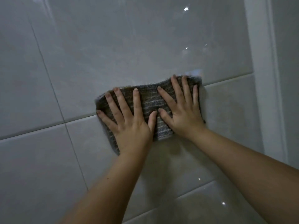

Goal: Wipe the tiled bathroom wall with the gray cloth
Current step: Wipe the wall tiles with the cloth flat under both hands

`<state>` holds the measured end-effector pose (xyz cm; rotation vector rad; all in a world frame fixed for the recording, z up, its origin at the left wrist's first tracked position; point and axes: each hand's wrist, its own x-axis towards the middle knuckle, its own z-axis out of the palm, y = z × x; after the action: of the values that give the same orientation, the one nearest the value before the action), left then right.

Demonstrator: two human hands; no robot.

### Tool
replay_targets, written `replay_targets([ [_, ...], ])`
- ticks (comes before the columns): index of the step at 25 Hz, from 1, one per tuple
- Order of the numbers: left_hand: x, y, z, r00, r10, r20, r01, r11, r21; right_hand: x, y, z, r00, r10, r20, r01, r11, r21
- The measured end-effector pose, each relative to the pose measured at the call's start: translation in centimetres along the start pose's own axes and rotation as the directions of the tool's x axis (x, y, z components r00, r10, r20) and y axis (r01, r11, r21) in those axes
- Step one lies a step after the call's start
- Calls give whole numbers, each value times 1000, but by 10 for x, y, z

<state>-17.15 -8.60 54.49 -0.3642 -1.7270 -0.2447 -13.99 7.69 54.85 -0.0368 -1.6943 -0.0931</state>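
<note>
The tiled wall (132,46) fills almost the whole frame, glossy pale gray tiles with grout lines running slantwise; a lighter vertical edge strip (265,78) stands at the right side of the frame. The wiping itself looks to be the step in hand: the cloth is already spread and pressed against the tiles, lying across a grout joint just right of the frame's center. The next move, as I judge it, calls for even pressure from both palms while sliding the cloth over the tile surface, keeping it flat so that it does not bunch between the hands.

Both forearms rise from the lower edge of the frame and converge toward the center. The gray cloth (148,101) is a ribbed, striped rectangle, held flat against the wall. The left hand (127,120) lies on its lower left part, open, fingers spread wide, not gripping. The right hand (182,110) lies on its upper right part, likewise open and flat, fingers splayed upward. The two thumbs nearly meet at the cloth's middle.
</note>
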Motion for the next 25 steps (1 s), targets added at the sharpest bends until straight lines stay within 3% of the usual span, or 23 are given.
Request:
replay_targets([
  [3, -33, 16, 8, 996, 84, 19, -84, 996, -10, -40, 18, 5, 999, 28, -37, -28, 1000, -4],
  [7, -83, 28, 16, 988, 144, 63, -142, 989, -28, -102, 27, 5, 1000, 4, 18, -4, 1000, -1],
  [14, 1, 87, 20, 1000, 29, -7, -29, 998, -63, -14, 87, -6, 999, 30, 13, -30, 1000, -9],
  [18, -58, 108, 34, 988, 152, 14, -151, 986, -73, -85, 102, 2, 996, 90, -10, -90, 995, -31],
  [21, -103, 116, 40, 976, 209, 54, -205, 976, -78, -138, 110, 1, 996, 67, 62, -66, 998, -25],
  [25, -66, 134, 37, 985, 173, 0, -172, 980, -97, -91, 133, -6, 994, 61, 86, -60, 998, -14],
])
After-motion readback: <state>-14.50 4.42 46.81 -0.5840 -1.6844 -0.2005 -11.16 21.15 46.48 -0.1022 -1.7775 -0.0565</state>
